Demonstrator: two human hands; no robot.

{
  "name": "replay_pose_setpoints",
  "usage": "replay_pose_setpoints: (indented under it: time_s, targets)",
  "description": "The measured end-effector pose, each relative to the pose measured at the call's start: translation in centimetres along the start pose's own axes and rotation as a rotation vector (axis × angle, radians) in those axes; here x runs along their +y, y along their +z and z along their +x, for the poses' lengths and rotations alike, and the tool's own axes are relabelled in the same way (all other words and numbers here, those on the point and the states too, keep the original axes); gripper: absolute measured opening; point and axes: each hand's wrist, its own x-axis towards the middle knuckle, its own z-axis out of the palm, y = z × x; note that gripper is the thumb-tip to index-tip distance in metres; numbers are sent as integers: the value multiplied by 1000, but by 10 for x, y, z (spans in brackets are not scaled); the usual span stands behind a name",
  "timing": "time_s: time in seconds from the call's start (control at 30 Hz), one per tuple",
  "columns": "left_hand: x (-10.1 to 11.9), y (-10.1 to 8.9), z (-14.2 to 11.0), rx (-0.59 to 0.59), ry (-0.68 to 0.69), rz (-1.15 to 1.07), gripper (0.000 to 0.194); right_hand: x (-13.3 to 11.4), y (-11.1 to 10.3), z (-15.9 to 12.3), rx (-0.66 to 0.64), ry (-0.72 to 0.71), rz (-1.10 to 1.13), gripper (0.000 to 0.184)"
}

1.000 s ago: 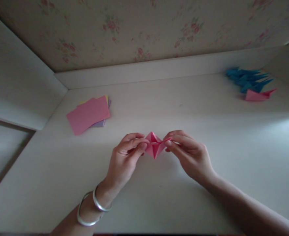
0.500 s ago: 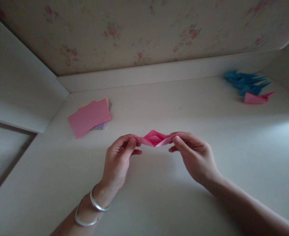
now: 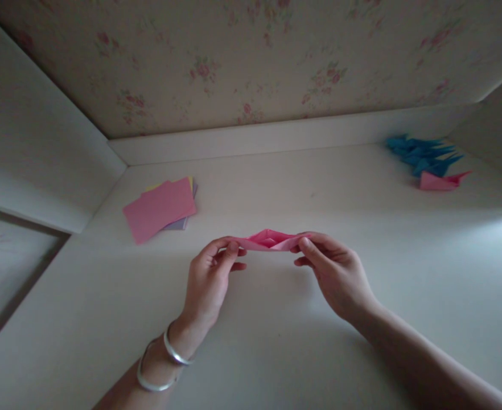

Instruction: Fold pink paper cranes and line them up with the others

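left hand and right hand; thumbs and fingers closed on opposite ends; folded pink paper stretched between

No lettering, label, brand, number or sign can be read anywhere, neither on the things between the hands nor on those beyond them.

Between our left hand and right hand, now farther apart, we see the pink paper lengthened and narrowed.
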Motion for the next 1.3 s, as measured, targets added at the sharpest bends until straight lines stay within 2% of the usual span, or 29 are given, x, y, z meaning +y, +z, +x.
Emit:
replay_pose_setpoints:
  time_s: [0.13,0.33,0.53,0.7,0.87,1.1,1.3]
  targets:
    - [-3,-2,1,-91,68,171,25,-2,-3,6,-21,3,-159,24]
    - [-7,-6,6,-213,147,415,18,5,-16,14,-103,-14,-432,28]
    - [-10,-10,10,-280,219,597,15,2,-21,14,-123,-63,-531,29]
    - [-7,-9,8,-308,267,603,20,-2,-18,13,-103,-83,-564,29]
    - [-7,-9,9,-276,305,627,20,0,-19,12,-120,-125,-547,26]
    - [-12,-10,12,-242,291,620,29,-1,-21,13,-135,-161,-540,27]
    - [-13,-10,13,-252,266,539,29,0,-22,13,-142,-194,-556,27]
